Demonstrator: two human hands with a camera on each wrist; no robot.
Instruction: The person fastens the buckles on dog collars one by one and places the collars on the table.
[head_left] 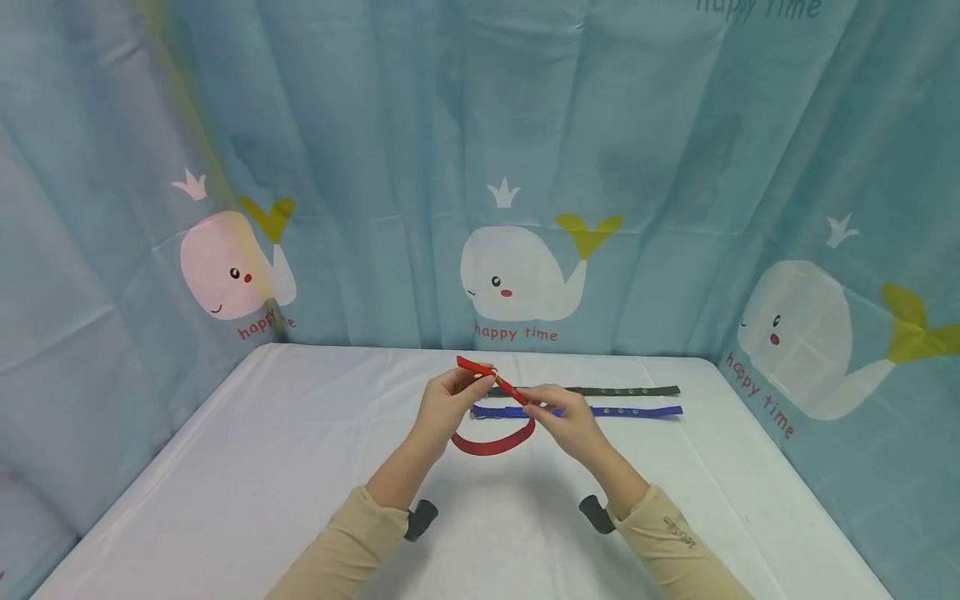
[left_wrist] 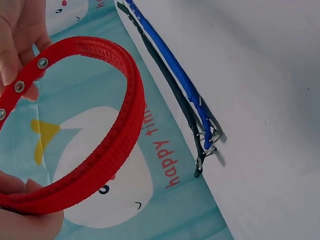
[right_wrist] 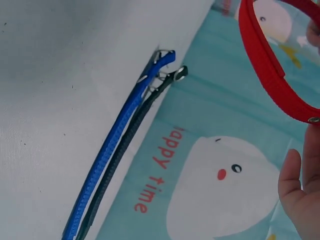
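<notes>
A red collar [head_left: 489, 447] with metal eyelets is held up above the table, bent into a loop that hangs below both hands. My left hand [head_left: 444, 408] pinches it between thumb and fingers near the metal buckle, with the strap's tip sticking out past the fingers. My right hand [head_left: 566, 419] pinches the eyelet part of the strap on the other side. The left wrist view shows the padded band of the red collar [left_wrist: 136, 105] curving between the hands. Past the hands lie a blue collar [head_left: 637, 412] and a dark green collar [head_left: 622, 391], stretched out side by side.
The table [head_left: 225, 475] has a white cover. A light blue curtain [head_left: 375, 275] printed with whales hangs behind it and along both sides. Dark wrist devices [head_left: 422, 520] are worn at both sleeves.
</notes>
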